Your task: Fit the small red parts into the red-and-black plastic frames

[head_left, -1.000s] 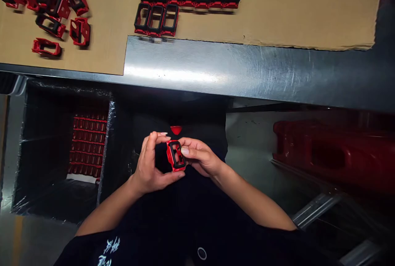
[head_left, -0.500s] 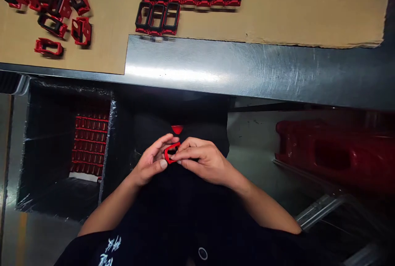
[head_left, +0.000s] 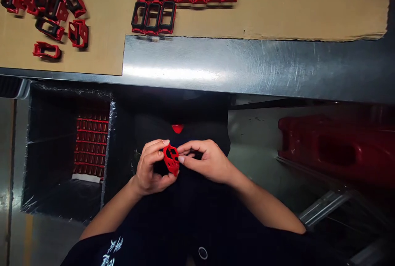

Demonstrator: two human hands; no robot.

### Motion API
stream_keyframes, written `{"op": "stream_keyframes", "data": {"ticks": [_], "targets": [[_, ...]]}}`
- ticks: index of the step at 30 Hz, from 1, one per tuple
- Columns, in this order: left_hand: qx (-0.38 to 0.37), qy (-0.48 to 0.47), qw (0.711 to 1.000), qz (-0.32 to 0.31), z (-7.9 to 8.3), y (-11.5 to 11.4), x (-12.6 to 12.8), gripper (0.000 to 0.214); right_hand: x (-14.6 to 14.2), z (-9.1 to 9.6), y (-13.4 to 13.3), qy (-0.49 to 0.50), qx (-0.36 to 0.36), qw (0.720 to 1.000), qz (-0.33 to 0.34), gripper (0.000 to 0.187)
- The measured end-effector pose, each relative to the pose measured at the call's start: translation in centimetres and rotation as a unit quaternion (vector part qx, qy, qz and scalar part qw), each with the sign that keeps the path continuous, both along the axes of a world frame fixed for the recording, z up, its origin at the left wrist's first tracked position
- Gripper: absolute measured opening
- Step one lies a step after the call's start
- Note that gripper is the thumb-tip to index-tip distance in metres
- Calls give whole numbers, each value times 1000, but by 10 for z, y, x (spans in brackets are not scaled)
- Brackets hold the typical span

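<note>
Both my hands are close together low in the view, holding a small red-and-black plastic frame (head_left: pixel 171 159). My left hand (head_left: pixel 149 168) grips it between thumb and fingers, and the fingertips of my right hand (head_left: pixel 206 160) pinch its right edge. Its red face with cut-out openings is turned up, and my fingers hide part of it. Above my hands, a small red wedge (head_left: pixel 177 128) shows against my dark shirt.
Rows of similar frames (head_left: pixel 168 17) stand on a cardboard sheet (head_left: pixel 271 15) on a steel table (head_left: pixel 247 66), with a loose heap (head_left: pixel 51 12) at far left. Lower left, a plastic-wrapped black bin (head_left: pixel 66 150) holds stacked red frames. A large red crate (head_left: pixel 331 150) lies at right.
The frame has turned in my fingers, from black side up, through edge-on, to its red face up. My hands have come closer together. The view has shifted slightly.
</note>
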State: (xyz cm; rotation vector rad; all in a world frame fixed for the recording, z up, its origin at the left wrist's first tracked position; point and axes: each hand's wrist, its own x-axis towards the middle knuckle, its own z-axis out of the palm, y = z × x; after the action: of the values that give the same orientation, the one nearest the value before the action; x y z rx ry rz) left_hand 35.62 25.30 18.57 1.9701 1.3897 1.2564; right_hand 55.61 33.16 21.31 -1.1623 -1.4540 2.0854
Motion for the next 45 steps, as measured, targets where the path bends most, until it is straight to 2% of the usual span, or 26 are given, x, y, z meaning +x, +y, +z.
{"op": "stream_keyframes", "data": {"ticks": [6,16,20,23,25,27,30,32,45], "targets": [[30,85,996,2,6,1,-1,67,-4,0,-5,-20,-31,999,-28,12],[10,70,997,11,5,1,2,69,-8,-1,-6,-30,-71,996,-39,5],[5,62,998,8,5,3,4,66,-10,-1,-5,-51,-47,997,-25,3],[-2,61,998,7,5,4,3,64,-11,-2,-4,-79,-12,997,-20,13],[-19,41,999,4,3,2,2,64,-13,-5,-3,-73,-16,997,-27,28],[-37,3,999,1,-1,0,1,67,-14,-9,-2,-40,-62,996,-49,37],[-64,-57,996,3,-5,-3,0,68,-14,-16,-1,11,-146,986,-82,38],[-77,-88,993,7,-7,-4,1,66,-14,-19,0,23,-171,981,-85,40],[-106,-157,982,3,-10,-6,1,71,-10,-20,-3,80,-201,976,-22,41]]}}
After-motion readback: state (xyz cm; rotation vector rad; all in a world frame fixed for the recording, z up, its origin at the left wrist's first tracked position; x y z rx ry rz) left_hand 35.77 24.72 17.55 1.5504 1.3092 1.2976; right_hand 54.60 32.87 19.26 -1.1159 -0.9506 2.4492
